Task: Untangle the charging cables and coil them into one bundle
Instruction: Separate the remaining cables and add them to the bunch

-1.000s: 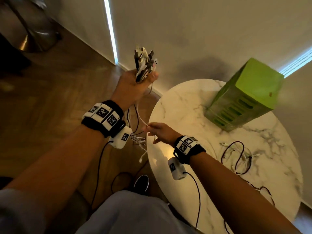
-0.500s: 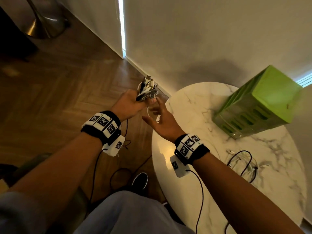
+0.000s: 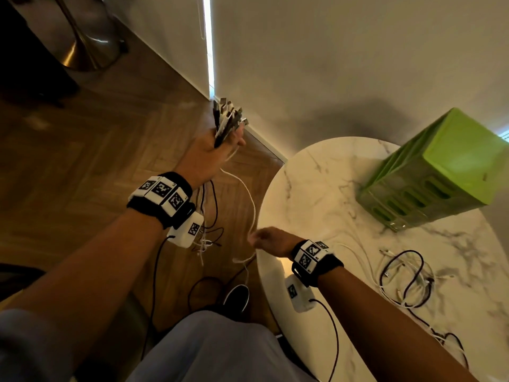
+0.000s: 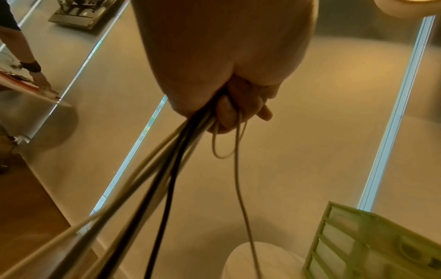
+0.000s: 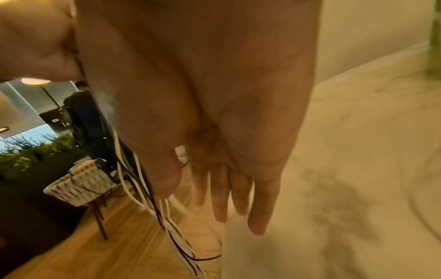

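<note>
My left hand [image 3: 212,153] is raised over the floor and grips a bunch of black and white charging cables [image 4: 167,169] just below their plugs [image 3: 228,117], which stick up above the fist. The loose lengths [image 3: 209,213] hang under my wrist. One white cable [image 3: 248,194] curves from that fist down to my right hand [image 3: 264,239] at the left rim of the marble table [image 3: 278,188]. In the right wrist view its fingers [image 5: 222,198] are straight, and the white cable seems to pass between thumb and fingers. A second tangle of black and white cables [image 3: 407,279] lies on the table.
A green plastic crate [image 3: 440,166] stands at the back of the table, near the wall. Below is wooden floor with my shoe [image 3: 237,296] and sensor leads. A lamp base [image 3: 82,51] stands far left. A woven chair [image 5: 81,181] and another person's hand [image 4: 38,77] are further off.
My right hand has dropped from beside the left fist to the table edge, following the white cable down. The left hand has lifted the bunch a little higher.
</note>
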Available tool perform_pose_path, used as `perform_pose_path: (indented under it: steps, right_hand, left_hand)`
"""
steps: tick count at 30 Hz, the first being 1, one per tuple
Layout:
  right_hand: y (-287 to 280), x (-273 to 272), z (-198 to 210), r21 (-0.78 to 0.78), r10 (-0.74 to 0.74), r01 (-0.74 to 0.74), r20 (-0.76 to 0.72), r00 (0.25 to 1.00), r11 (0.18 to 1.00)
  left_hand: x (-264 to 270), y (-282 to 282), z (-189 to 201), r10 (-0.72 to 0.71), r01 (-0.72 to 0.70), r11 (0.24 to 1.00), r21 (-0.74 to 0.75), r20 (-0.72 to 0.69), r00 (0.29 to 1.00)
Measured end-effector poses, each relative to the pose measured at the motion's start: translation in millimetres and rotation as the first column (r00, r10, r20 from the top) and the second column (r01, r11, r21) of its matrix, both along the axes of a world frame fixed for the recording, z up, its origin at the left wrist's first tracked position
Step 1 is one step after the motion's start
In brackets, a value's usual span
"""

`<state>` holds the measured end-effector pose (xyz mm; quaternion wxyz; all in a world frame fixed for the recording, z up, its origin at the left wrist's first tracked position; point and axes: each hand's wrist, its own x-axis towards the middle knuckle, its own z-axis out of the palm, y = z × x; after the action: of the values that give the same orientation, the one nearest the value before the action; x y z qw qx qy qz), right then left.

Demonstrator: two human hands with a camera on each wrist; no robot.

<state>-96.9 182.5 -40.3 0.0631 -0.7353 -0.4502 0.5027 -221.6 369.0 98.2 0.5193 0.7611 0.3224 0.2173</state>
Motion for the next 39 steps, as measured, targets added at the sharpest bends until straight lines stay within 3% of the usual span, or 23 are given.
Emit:
perform_pose_path:
  steps: [2, 3, 5, 7, 9, 12, 15, 18, 20, 22, 24, 28, 32, 34, 36, 39]
  right_hand:
    - [-5, 6, 6, -0.055, -0.082, 0.081, -0.013, 0.997, 0.995]
    - [-6, 10, 16, -0.007, -0.142, 0.142, -0.015, 0.990, 0.990]
    - [2, 17, 40, 0.230, -0.243, 0.242, -0.023, 0.970, 0.943]
    - [15, 16, 72, 0.445, -0.313, 0.389, -0.237, 0.920, 0.807]
    - [30, 14, 105, 0.528, -0.309, 0.517, -0.435, 0.846, 0.674]
    - [44, 12, 132, 0.708, -0.324, 0.470, -0.344, 0.881, 0.527]
    - [42, 13, 131, 0.799, -0.367, 0.389, -0.229, 0.902, 0.459]
    - [25, 13, 118, 0.827, -0.327, 0.322, -0.179, 0.928, 0.462]
    - [9, 16, 104, 0.854, -0.225, 0.149, -0.038, 0.974, 0.498]
    - [-3, 16, 87, 0.774, -0.064, -0.066, 0.136, 0.989, 0.630]
    - [-10, 15, 83, 0.652, 0.005, -0.137, 0.199, 0.980, 0.745]
    - [7, 13, 96, 0.703, -0.266, 0.136, 0.078, 0.961, 0.698]
    - [41, -4, 114, 0.544, -0.220, 0.330, -0.260, 0.940, 0.771]
    - [46, -15, 123, 0.619, -0.242, 0.342, -0.242, 0.940, 0.707]
    - [46, -17, 125, 0.724, -0.293, 0.372, -0.241, 0.925, 0.580]
    - [46, -19, 129, 0.663, -0.393, 0.569, -0.416, 0.820, 0.486]
  left_hand:
    - [-1, -1, 4, -0.032, 0.033, 0.999, -0.034, 0.044, 0.999]
    - [-2, -2, 5, -0.057, 0.062, 0.996, -0.071, 0.069, 0.996]
    - [-3, -3, 3, -0.107, 0.124, 0.978, -0.170, 0.104, 0.989]
    - [-3, -7, 0, -0.169, 0.191, 0.953, -0.234, 0.110, 0.979]
    - [0, -11, -5, -0.226, 0.252, 0.928, -0.276, 0.122, 0.966]
    - [7, -12, -9, -0.212, 0.245, 0.908, -0.340, 0.132, 0.968]
    - [15, -10, -8, -0.083, 0.124, 0.923, -0.365, 0.127, 0.988]
    - [20, -5, -6, 0.066, -0.030, 0.951, -0.308, 0.107, 0.992]
    - [21, -1, -3, 0.104, -0.082, 0.964, -0.252, 0.074, 0.992]
    - [21, 2, 1, 0.112, -0.094, 0.968, -0.234, 0.064, 0.992]
    - [22, 1, 4, 0.078, -0.058, 0.964, -0.259, 0.070, 0.994]
    - [25, -16, 4, -0.027, 0.042, 0.956, -0.290, 0.055, 0.998]
    - [33, -38, 0, -0.181, 0.193, 0.941, -0.278, 0.068, 0.981]
    - [35, -39, -1, -0.232, 0.233, 0.967, -0.105, 0.026, 0.972]
    - [35, -33, -4, -0.249, 0.257, 0.961, 0.104, -0.082, 0.965]
    - [37, -26, -2, -0.310, 0.330, 0.912, 0.244, -0.119, 0.943]
